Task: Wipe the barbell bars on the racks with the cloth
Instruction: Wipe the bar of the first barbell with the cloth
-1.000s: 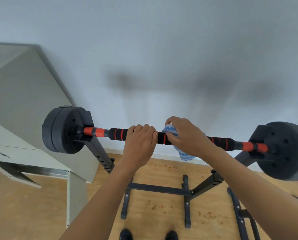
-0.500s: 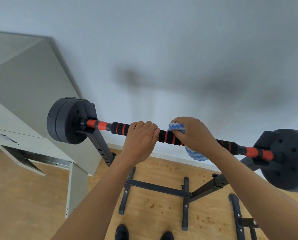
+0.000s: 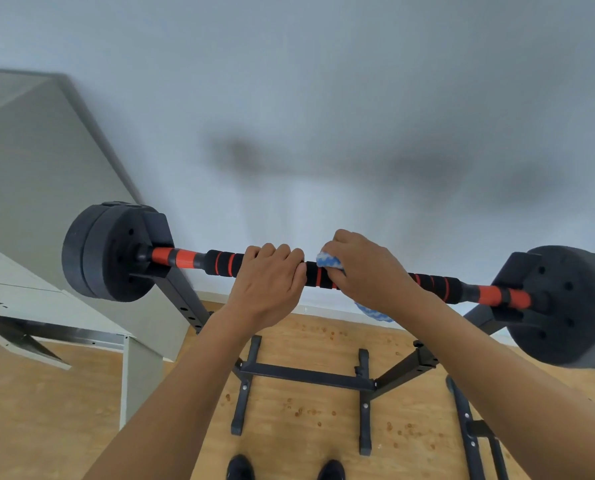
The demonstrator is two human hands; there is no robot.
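A black and orange barbell bar [image 3: 220, 263] lies across a black rack [image 3: 185, 303], with dark weight plates [image 3: 105, 252] at both ends. My left hand [image 3: 272, 282] grips the bar left of its middle, fingers curled over the top. Just to the right, my right hand [image 3: 368, 271] holds a blue and white cloth [image 3: 329, 262] wrapped over the bar. Part of the cloth hangs below the bar behind my right wrist.
A white wall stands right behind the bar. A pale table [image 3: 57, 313] with a leg stands at the left. The rack's base [image 3: 303, 374] lies on the wooden floor, a second stand [image 3: 469, 420] at the lower right. My shoes [image 3: 240, 467] are near the base.
The view shifted, so the bar's tilt in the frame changed. My right hand with the cloth moved slightly left along the bar, closer to my left hand, which kept its grip.
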